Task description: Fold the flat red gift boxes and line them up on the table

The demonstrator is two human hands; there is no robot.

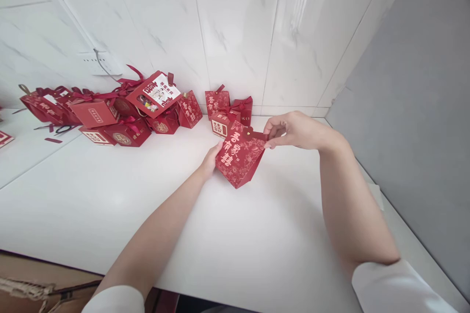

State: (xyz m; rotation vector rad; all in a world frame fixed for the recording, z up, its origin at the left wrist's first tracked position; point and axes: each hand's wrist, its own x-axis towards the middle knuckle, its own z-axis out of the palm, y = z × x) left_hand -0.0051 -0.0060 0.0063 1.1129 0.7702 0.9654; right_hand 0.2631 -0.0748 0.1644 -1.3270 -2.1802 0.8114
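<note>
Red gift box [235, 159] tilted between both hands over the worktop [220, 234]; contact below unclear. Left hand [212, 160] has its grip closed on the box's left side, fingers hidden behind. Strap [258, 135] runs rightward into the right hand [293, 129], pinched; its tip is covered.

Red floral box [242, 161], 4 pale characters on front, gold-studded strap [258, 135] at top, held tilted.

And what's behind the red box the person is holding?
Behind the held box are a red box with a pale panel, a ribbon-topped box and a flower-patterned box. The held box covers part of the first; anything fully hidden can't be told.
</note>
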